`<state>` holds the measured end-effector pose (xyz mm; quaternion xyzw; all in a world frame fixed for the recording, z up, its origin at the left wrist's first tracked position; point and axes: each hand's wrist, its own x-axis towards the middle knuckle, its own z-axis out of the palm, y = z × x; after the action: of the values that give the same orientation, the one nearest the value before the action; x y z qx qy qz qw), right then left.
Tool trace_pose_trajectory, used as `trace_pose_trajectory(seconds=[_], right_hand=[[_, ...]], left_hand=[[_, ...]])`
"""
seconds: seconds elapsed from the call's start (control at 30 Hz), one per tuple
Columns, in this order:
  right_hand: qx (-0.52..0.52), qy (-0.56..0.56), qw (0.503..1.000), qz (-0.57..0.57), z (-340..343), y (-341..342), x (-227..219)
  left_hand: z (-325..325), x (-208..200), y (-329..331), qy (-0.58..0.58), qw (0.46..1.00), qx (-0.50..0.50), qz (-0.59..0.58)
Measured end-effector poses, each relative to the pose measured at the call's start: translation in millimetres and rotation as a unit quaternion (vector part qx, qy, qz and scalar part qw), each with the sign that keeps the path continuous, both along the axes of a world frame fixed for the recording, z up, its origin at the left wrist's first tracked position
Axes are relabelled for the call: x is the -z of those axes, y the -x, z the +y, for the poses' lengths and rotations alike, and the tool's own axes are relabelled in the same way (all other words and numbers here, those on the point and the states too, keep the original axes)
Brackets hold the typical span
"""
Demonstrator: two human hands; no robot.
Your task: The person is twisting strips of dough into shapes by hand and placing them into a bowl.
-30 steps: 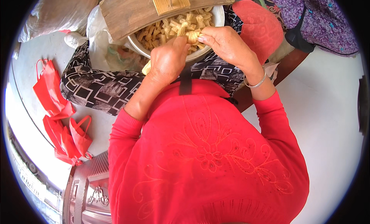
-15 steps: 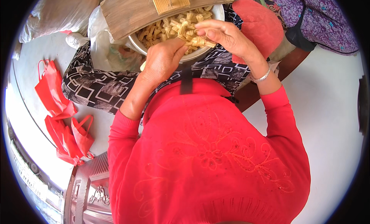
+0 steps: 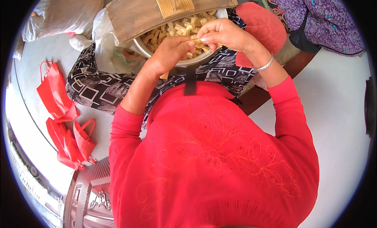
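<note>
Over a white basin (image 3: 192, 62) heaped with tan knotted strips (image 3: 184, 26), my two hands meet. A pale tan strip (image 3: 197, 40) is stretched between their fingertips. My left hand (image 3: 169, 53) is closed, pinching one end with thumb and forefinger. Below its palm a tan strip end (image 3: 164, 75) pokes out; whether it belongs to the same strip is hidden. My right hand (image 3: 229, 35), with a silver bracelet at the wrist, pinches the other end between thumb and fingers. What the strip is made of I cannot tell.
A wooden board (image 3: 137, 16) lies across the basin's far side. Clear plastic bags (image 3: 104, 35) sit to the left, with red bags (image 3: 57, 92) on the floor. A red cushion-like cloth (image 3: 263, 28) lies right of the basin, and purple patterned fabric (image 3: 326, 24) beyond it.
My right hand's spread fingers have closed into a pinch on the strip. The knotted piece that stuck out to the right between my hands now shows as a short taut strip.
</note>
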<state>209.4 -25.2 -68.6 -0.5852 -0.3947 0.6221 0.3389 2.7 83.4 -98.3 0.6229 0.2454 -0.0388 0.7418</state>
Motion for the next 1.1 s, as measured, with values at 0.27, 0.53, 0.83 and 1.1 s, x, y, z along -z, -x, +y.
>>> trace_pose_trajectory(seconds=[0.27, 0.53, 0.83, 1.1], right_hand=[[0.128, -0.107, 0.980, -0.110, 34, 0, -1], [0.155, -0.199, 0.941, -0.227, 65, -2, 1], [0.137, -0.196, 0.915, -0.323, 75, -1, 16], [0.113, -0.228, 0.922, -0.293, 35, 9, 20]], left_hand=[[54, -15, -11, -0.045, 0.993, -0.105, -0.002], [90, -10, -30, -0.057, 0.984, -0.162, -0.054], [99, 7, -41, -0.229, 0.957, -0.172, -0.036], [75, 2, -16, -0.168, 0.950, -0.261, -0.041]])
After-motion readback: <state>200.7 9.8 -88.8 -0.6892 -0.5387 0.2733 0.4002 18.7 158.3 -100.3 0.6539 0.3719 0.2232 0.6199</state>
